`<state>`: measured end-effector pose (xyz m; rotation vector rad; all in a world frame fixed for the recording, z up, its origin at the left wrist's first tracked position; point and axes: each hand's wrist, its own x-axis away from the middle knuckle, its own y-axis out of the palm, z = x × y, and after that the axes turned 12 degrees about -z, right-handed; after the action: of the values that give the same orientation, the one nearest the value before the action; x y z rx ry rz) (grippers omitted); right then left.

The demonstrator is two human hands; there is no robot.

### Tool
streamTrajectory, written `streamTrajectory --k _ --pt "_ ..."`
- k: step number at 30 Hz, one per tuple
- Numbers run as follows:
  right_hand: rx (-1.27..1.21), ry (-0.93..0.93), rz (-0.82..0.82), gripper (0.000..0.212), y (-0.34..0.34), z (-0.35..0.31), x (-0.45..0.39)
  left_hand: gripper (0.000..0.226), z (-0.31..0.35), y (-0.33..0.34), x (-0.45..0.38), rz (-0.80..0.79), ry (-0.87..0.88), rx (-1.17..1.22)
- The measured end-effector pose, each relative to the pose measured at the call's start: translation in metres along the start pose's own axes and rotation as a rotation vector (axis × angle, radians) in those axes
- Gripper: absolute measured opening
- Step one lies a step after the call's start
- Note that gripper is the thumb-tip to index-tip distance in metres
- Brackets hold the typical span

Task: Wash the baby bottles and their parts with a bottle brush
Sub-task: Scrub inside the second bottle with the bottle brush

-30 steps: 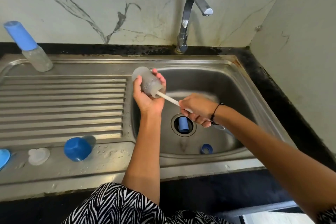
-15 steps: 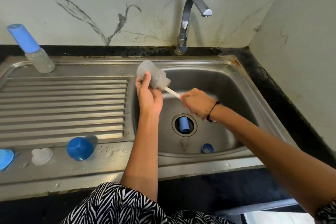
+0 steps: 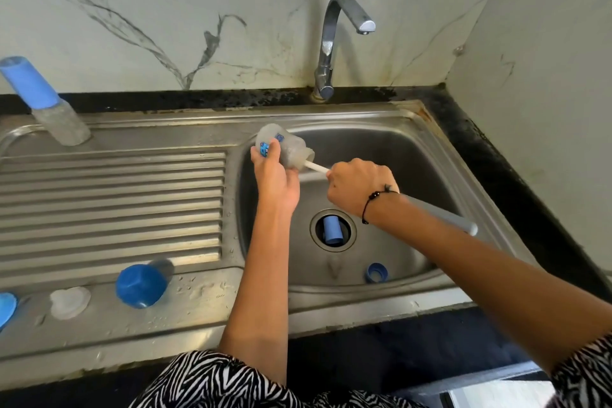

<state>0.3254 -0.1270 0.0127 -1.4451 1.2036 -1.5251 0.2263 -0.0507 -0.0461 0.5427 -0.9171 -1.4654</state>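
Note:
My left hand grips a clear baby bottle tilted on its side over the left rim of the sink basin. The bottle brush has its head inside the bottle; its white shaft runs out to my right hand, which grips it, and the grey handle end sticks out past my wrist. A blue ring lies on the basin floor. A blue cap, a clear teat and a blue part sit on the drainboard's front edge.
A second bottle with a blue cap stands at the back left of the ribbed drainboard. The tap is off above the basin. A blue piece sits in the drain. A marble wall closes in the right side.
Both hands have risen and moved toward the back of the sink with the bottle. The bottle has turned so its printed side shows, and more of the brush handle shows behind my right wrist.

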Motion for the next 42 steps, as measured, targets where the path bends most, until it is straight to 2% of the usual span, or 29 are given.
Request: streamTrajectory --k 2,5,8,12,15,17,20,23,25,28,30,32,35,37,40,42 --pt "-0.139 -0.068 -0.033 0.026 -0.002 0.003 0.002 0.058 0.003 -0.005 0.004 -0.051 0.047 0.051" --pt "-0.189 -0.239 -0.124 0.036 -0.002 0.004 0.006 0.033 0.009 -0.013 0.012 -0.098 0.009 0.202" --pt "-0.189 -0.244 -0.135 0.039 0.01 0.003 0.007 0.018 0.011 -0.011 0.013 -0.107 -0.011 0.189" --pt "-0.089 -0.086 -0.063 0.029 0.009 0.006 0.006 0.038 0.013 0.0 0.008 0.007 0.02 -0.043" --pt "0.016 -0.006 0.006 0.03 0.001 0.006 0.007 0.06 0.013 0.006 0.006 0.002 -0.035 0.025" --pt "0.026 -0.002 0.034 0.03 0.001 0.004 0.006 0.052 0.011 0.008 0.003 -0.037 -0.008 0.051" --pt "-0.159 -0.099 0.02 0.026 0.002 0.007 0.007 0.054 0.01 0.002 0.007 -0.114 0.104 0.054" --pt "-0.226 -0.257 -0.06 0.035 0.001 0.007 0.014 0.053 0.02 -0.003 0.014 -0.201 0.073 0.115" --pt "-0.224 -0.283 -0.081 0.04 0.003 0.006 0.016 0.043 0.024 -0.001 0.017 -0.239 0.035 0.154" --pt "-0.157 -0.207 -0.053 0.033 0.002 0.004 0.011 0.027 0.027 0.006 0.016 -0.152 0.052 0.076" --pt "-0.088 -0.114 -0.03 0.033 -0.005 0.004 0.009 0.039 0.027 0.011 0.013 -0.094 0.081 0.011" --pt "0.002 -0.059 0.004 0.035 -0.012 0.004 0.009 0.05 0.027 0.013 0.008 -0.081 0.05 0.068" --pt "0.059 -0.022 0.092 0.033 -0.017 0.0 0.015 0.047 0.026 0.016 0.008 -0.111 0.015 0.116" --pt "-0.026 -0.052 0.097 0.032 -0.016 -0.002 0.021 0.053 0.027 0.012 0.009 -0.159 0.058 0.138" --pt "-0.165 -0.196 0.0 0.031 -0.01 -0.004 0.029 0.07 0.029 0.001 0.017 -0.225 0.056 0.175" --pt "-0.208 -0.263 -0.062 0.035 -0.004 -0.003 0.028 0.053 0.03 -0.001 0.02 -0.259 0.037 0.214"
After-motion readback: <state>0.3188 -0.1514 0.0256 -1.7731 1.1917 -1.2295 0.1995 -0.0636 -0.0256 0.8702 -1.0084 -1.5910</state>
